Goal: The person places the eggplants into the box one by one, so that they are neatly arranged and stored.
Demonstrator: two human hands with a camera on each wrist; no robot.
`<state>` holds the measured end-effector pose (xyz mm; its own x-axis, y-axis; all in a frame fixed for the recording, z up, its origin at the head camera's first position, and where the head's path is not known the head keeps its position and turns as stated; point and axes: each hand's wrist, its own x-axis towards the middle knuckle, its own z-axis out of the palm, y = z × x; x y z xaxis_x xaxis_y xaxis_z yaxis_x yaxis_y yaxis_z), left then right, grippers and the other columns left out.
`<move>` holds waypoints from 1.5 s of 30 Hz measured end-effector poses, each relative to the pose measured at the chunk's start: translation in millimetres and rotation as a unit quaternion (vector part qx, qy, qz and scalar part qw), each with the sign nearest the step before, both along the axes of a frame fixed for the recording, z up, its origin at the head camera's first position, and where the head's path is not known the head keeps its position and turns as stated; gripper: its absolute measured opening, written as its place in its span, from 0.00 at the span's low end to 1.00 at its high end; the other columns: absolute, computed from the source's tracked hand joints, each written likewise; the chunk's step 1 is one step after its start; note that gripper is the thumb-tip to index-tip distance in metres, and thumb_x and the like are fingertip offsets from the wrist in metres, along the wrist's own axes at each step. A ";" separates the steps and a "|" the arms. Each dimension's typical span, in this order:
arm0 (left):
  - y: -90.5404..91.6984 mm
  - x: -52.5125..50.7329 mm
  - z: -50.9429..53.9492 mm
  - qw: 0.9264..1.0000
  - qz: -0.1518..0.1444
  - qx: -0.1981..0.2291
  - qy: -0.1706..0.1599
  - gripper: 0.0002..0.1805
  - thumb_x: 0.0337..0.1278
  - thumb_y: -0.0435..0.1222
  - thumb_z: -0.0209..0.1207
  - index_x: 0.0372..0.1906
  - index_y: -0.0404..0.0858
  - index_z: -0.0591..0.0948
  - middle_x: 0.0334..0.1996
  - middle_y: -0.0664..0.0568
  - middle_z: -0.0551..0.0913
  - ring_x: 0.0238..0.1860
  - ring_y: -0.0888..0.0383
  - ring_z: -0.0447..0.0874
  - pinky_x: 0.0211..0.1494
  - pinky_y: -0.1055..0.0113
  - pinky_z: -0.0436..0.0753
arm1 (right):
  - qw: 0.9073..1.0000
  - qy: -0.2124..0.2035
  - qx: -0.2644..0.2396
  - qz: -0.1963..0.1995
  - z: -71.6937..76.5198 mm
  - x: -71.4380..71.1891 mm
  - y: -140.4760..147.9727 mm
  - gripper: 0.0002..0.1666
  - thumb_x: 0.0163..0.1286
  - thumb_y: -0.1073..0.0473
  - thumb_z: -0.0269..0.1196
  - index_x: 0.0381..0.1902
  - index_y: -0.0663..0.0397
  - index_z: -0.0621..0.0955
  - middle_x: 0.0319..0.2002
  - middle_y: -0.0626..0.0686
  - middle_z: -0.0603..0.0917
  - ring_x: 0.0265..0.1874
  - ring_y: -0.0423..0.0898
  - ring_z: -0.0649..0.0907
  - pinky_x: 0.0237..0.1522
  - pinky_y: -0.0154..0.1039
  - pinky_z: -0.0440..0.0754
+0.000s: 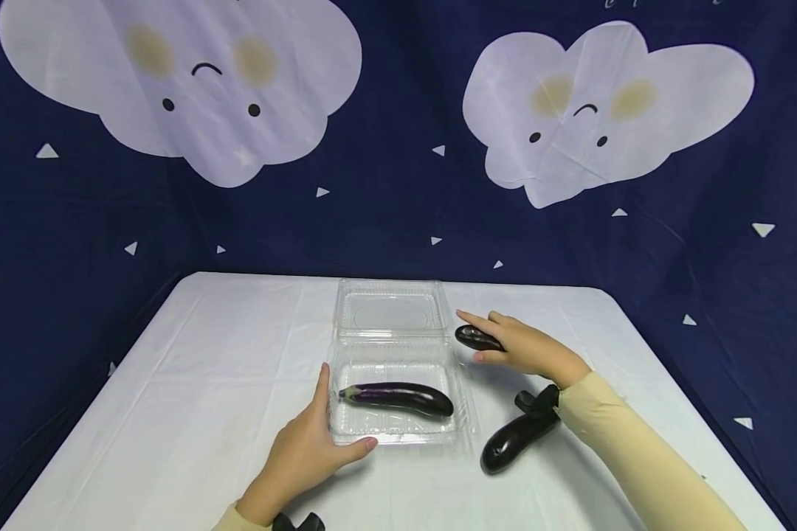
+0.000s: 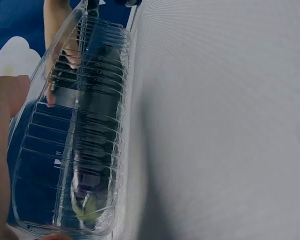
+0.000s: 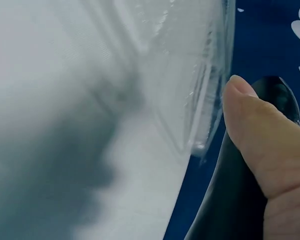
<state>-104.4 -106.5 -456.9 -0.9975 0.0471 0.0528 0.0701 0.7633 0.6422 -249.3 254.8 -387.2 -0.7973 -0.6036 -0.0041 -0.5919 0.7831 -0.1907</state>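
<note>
In the head view, a dark purple eggplant (image 1: 398, 397) with a green stem end lies in the front half of a clear plastic clamshell box (image 1: 398, 431). My left hand (image 1: 305, 446) spreads its fingers around the box's left front corner, thumb along the front edge. Through the box's ribbed wall (image 2: 75, 130) the left wrist view shows that eggplant (image 2: 95, 120). My right hand (image 1: 528, 348) grips another eggplant (image 1: 476, 338) above the table, just right of the box. The right wrist view shows the thumb (image 3: 264, 135) on this held eggplant (image 3: 229, 195).
The box's lid (image 1: 392, 311) lies folded back behind its base. A further eggplant (image 1: 511, 445) lies on the white-covered table (image 1: 192, 413) below the right forearm, partly overlapped by the black wrist camera. A dark blue curtain (image 1: 398, 221) with cloud prints hangs behind.
</note>
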 end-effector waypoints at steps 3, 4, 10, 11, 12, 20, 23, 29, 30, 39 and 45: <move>-0.2 -0.1 0.2 1.000 0.001 -0.002 0.001 0.76 0.32 0.72 0.68 0.80 0.40 0.42 0.62 0.37 0.79 0.49 0.46 0.86 0.31 0.60 0.78 | 1.000 0.008 0.003 0.013 5.1 -1.3 -8.0 0.46 0.68 0.39 0.64 0.78 0.30 0.57 0.38 0.47 0.74 0.35 0.43 0.73 0.44 0.44 0.75; -0.2 -0.1 0.2 1.000 0.001 -0.002 0.001 0.75 0.32 0.72 0.68 0.80 0.40 0.42 0.62 0.37 0.79 0.49 0.46 0.86 0.30 0.60 0.78 | 1.000 0.009 0.004 0.016 6.9 -1.6 -10.7 0.46 0.68 0.39 0.63 0.78 0.30 0.56 0.38 0.47 0.74 0.35 0.42 0.73 0.43 0.44 0.75; -0.3 -0.3 -0.1 1.000 -0.001 -0.003 0.000 0.75 0.32 0.72 0.68 0.80 0.40 0.43 0.64 0.38 0.77 0.49 0.46 0.86 0.30 0.60 0.78 | 0.999 0.014 0.014 0.037 18.8 -1.2 -31.3 0.46 0.69 0.39 0.63 0.79 0.29 0.55 0.38 0.47 0.74 0.34 0.42 0.73 0.43 0.43 0.75; -0.3 -0.4 -0.2 1.000 -0.001 -0.004 0.001 0.75 0.32 0.72 0.68 0.80 0.40 0.43 0.64 0.38 0.77 0.50 0.45 0.86 0.31 0.60 0.78 | 0.999 0.015 0.018 0.038 21.1 -0.6 -35.7 0.46 0.69 0.39 0.62 0.79 0.29 0.55 0.38 0.47 0.74 0.34 0.42 0.73 0.43 0.43 0.75; -0.3 -0.4 -0.3 1.000 -0.001 -0.005 0.001 0.75 0.32 0.72 0.68 0.80 0.40 0.43 0.64 0.38 0.77 0.50 0.45 0.86 0.31 0.59 0.79 | 0.999 0.015 0.021 0.041 23.5 0.2 -40.3 0.46 0.69 0.39 0.62 0.79 0.28 0.55 0.38 0.47 0.74 0.34 0.42 0.73 0.43 0.43 0.75; -0.2 -1.7 -1.5 1.000 -0.003 -0.009 0.003 0.75 0.33 0.72 0.68 0.80 0.39 0.44 0.64 0.36 0.77 0.52 0.43 0.85 0.36 0.54 0.82 | 0.996 0.022 0.039 0.075 35.4 5.4 -75.4 0.45 0.69 0.34 0.59 0.79 0.26 0.53 0.48 0.50 0.77 0.43 0.45 0.78 0.48 0.48 0.80; -0.3 -2.0 -1.5 1.000 -0.005 -0.007 0.003 0.75 0.33 0.72 0.68 0.80 0.39 0.44 0.64 0.36 0.77 0.53 0.43 0.85 0.37 0.54 0.82 | 0.994 0.029 0.047 0.093 35.7 6.4 -85.7 0.45 0.69 0.33 0.57 0.79 0.26 0.53 0.51 0.51 0.78 0.45 0.46 0.78 0.51 0.48 0.80; -0.6 -2.2 -1.2 1.000 -0.006 -0.008 0.004 0.74 0.33 0.72 0.68 0.80 0.40 0.44 0.64 0.37 0.77 0.52 0.44 0.86 0.36 0.55 0.82 | 0.991 0.031 0.061 0.115 35.5 10.1 -104.0 0.45 0.68 0.32 0.57 0.78 0.27 0.55 0.55 0.54 0.79 0.48 0.50 0.81 0.53 0.50 0.80; -0.5 -2.3 -1.3 1.000 -0.006 -0.009 0.004 0.74 0.33 0.72 0.68 0.80 0.40 0.43 0.63 0.37 0.77 0.51 0.44 0.86 0.35 0.55 0.82 | 0.991 0.030 0.065 0.116 35.3 10.5 -107.1 0.45 0.68 0.31 0.57 0.78 0.26 0.54 0.57 0.56 0.79 0.51 0.52 0.81 0.54 0.51 0.80; -0.5 -2.1 -0.8 1.000 -0.008 -0.009 0.001 0.74 0.34 0.73 0.67 0.80 0.40 0.43 0.64 0.36 0.76 0.52 0.43 0.85 0.35 0.56 0.82 | 0.986 0.033 0.110 0.121 28.6 12.2 -132.3 0.46 0.67 0.29 0.56 0.78 0.18 0.49 0.63 0.54 0.78 0.54 0.53 0.82 0.54 0.52 0.81; -1.1 -2.0 0.0 1.000 -0.012 -0.011 -0.004 0.74 0.34 0.74 0.66 0.80 0.40 0.43 0.65 0.35 0.76 0.53 0.42 0.85 0.35 0.55 0.83 | 0.982 0.034 0.116 0.143 25.0 17.3 -144.0 0.46 0.68 0.34 0.59 0.78 0.20 0.51 0.56 0.50 0.79 0.48 0.50 0.83 0.51 0.51 0.82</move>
